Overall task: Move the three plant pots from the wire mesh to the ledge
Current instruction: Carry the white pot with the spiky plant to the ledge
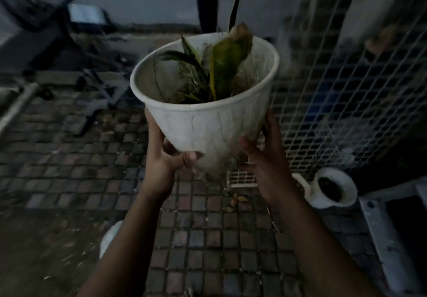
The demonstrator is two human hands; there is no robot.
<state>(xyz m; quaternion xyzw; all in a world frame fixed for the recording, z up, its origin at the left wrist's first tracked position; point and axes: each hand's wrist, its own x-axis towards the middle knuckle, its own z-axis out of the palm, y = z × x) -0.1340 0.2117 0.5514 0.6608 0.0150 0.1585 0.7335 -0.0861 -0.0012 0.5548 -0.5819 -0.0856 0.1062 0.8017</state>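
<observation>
Left hand [161, 158], centre frame: grip clamped on the lower left wall of the white plant pot [215, 125], thumb across its front. Pot held tilted in the air above the paved floor [69, 169], green leaves [226, 65] inside. Right hand [265, 164] — grip closed on the pot's lower right side. Wire mesh [335, 102] stands at right; a smaller white pot [332, 190] sits at its foot, lower right.

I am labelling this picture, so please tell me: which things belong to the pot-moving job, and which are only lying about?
Job: large white pot, held by left hand and right hand; small white pot on the floor; wire mesh.
Lying about: white grate; dry leaves.
</observation>
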